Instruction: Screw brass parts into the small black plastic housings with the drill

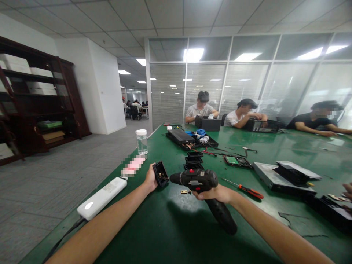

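Two bare hands are at work in the head view, above a green table (132, 234). The left hand (150, 179) grasps a black open-faced box (160, 173) by its left side, the fingers partly hidden behind it; the box is held tilted, its opening turned toward the drill, with brass-coloured parts visible inside. The right hand (221, 193) is clenched around a black cordless drill (197, 180), which lies nearly level, handle slanting down to the right. The drill's nose points left at the box opening; whether the bit touches a part inside cannot be told. Below the drill, a small brass-coloured piece (184, 192) lies on the table. Just beyond the drill, three black housings (194, 160) stand in a row. To the right lies an orange-and-black screwdriver (250, 191), shaft toward the drill, and farther right a flat silver case (271, 176) carrying other pieces. To the left of the left hand are a white power strip (103, 197) and, farther off, a lidded clear jar (142, 143). Three co-workers sit at the far side; the nearest to the left has both hands at a dark case (207, 124).
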`<control>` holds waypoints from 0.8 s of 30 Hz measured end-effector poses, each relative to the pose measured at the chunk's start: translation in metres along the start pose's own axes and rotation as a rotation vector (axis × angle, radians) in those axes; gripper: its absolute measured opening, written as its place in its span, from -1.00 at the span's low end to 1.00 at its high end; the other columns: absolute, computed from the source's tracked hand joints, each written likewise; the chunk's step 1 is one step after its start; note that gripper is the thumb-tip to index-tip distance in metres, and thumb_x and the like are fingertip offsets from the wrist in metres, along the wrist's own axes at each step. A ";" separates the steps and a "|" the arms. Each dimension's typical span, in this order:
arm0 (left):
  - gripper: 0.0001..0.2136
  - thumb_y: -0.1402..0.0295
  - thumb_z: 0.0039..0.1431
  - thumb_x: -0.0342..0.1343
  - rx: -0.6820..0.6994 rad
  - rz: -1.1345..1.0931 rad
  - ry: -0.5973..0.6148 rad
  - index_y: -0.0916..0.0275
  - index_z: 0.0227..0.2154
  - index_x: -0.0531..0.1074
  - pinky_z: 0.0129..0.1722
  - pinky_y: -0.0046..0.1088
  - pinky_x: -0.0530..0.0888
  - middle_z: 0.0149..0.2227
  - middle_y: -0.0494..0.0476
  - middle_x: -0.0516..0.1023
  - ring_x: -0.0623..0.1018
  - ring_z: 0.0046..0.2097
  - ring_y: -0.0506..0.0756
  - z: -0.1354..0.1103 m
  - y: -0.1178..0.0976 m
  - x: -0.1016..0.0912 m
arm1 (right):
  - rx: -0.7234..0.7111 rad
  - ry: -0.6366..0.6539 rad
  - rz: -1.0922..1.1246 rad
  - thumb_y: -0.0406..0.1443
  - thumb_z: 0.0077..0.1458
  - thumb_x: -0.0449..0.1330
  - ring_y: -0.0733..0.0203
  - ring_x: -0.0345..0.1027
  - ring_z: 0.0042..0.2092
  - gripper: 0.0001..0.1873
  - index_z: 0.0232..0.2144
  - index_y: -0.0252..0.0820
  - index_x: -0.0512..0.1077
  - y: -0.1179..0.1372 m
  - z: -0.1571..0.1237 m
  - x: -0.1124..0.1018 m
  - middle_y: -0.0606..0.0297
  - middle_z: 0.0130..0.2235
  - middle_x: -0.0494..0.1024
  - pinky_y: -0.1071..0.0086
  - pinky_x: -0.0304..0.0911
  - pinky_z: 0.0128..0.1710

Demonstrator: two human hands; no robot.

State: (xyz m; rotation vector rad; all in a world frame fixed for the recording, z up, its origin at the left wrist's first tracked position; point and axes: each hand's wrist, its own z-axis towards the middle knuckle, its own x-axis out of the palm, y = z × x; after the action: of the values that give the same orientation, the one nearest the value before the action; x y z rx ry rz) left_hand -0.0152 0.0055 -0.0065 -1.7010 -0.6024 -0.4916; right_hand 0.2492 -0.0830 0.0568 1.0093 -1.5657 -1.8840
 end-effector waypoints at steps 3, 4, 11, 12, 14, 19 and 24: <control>-0.71 0.11 -0.10 -0.03 0.000 0.006 -0.003 0.27 -0.50 0.33 -0.49 -0.29 0.40 -0.58 0.09 0.40 0.44 -0.54 0.11 0.000 0.000 0.000 | 0.019 -0.008 -0.011 -0.29 -0.13 0.21 0.31 0.16 -0.35 -0.73 -0.34 -0.35 0.34 0.000 0.000 0.000 0.27 -0.39 0.29 0.41 0.12 -0.31; -0.72 0.11 -0.10 -0.03 0.003 0.005 -0.008 0.27 -0.51 0.33 -0.49 -0.30 0.40 -0.59 0.08 0.40 0.43 -0.55 0.10 0.001 0.000 0.000 | 0.029 -0.014 -0.015 -0.29 -0.13 0.21 0.30 0.16 -0.34 -0.73 -0.33 -0.35 0.34 0.001 -0.001 0.000 0.26 -0.38 0.30 0.41 0.12 -0.30; -0.73 0.14 -0.10 -0.02 0.013 -0.013 -0.033 0.27 -0.52 0.32 -0.48 -0.33 0.40 -0.59 0.07 0.39 0.43 -0.55 0.08 0.004 0.001 -0.002 | 0.022 -0.030 -0.014 -0.31 -0.13 0.20 0.29 0.17 -0.33 -0.73 -0.32 -0.34 0.34 0.000 0.000 0.001 0.26 -0.37 0.30 0.41 0.12 -0.30; -0.73 0.14 -0.09 -0.03 0.012 -0.015 -0.028 0.27 -0.51 0.33 -0.48 -0.33 0.40 -0.59 0.07 0.39 0.43 -0.54 0.08 0.004 0.001 -0.002 | 0.018 -0.026 -0.013 -0.31 -0.14 0.20 0.30 0.16 -0.34 -0.73 -0.33 -0.34 0.34 0.000 0.000 0.001 0.26 -0.37 0.30 0.41 0.12 -0.31; -0.73 0.14 -0.09 -0.03 0.007 -0.016 -0.019 0.27 -0.51 0.33 -0.48 -0.32 0.40 -0.58 0.08 0.40 0.43 -0.54 0.09 0.003 0.001 -0.001 | 0.011 -0.019 -0.011 -0.30 -0.14 0.21 0.30 0.16 -0.34 -0.74 -0.35 -0.34 0.34 0.001 0.000 0.001 0.27 -0.39 0.29 0.41 0.12 -0.31; -0.72 0.12 -0.10 -0.02 0.014 -0.012 -0.023 0.27 -0.50 0.33 -0.47 -0.30 0.40 -0.58 0.08 0.40 0.43 -0.54 0.09 0.002 0.001 -0.001 | 0.018 -0.017 -0.005 -0.30 -0.14 0.20 0.30 0.15 -0.35 -0.75 -0.36 -0.33 0.33 0.003 0.000 0.002 0.28 -0.39 0.28 0.42 0.11 -0.33; -0.73 0.13 -0.10 -0.02 0.002 -0.005 -0.029 0.27 -0.51 0.33 -0.47 -0.30 0.40 -0.59 0.08 0.39 0.43 -0.54 0.10 0.000 0.000 -0.001 | 0.033 -0.016 0.011 -0.30 -0.15 0.21 0.30 0.14 -0.36 -0.75 -0.37 -0.34 0.33 0.001 0.000 0.001 0.28 -0.41 0.28 0.43 0.10 -0.34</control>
State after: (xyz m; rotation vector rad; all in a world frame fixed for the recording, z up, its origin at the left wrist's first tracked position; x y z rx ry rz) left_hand -0.0156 0.0057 -0.0070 -1.7070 -0.6282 -0.4708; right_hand 0.2486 -0.0841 0.0577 0.9997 -1.6129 -1.8691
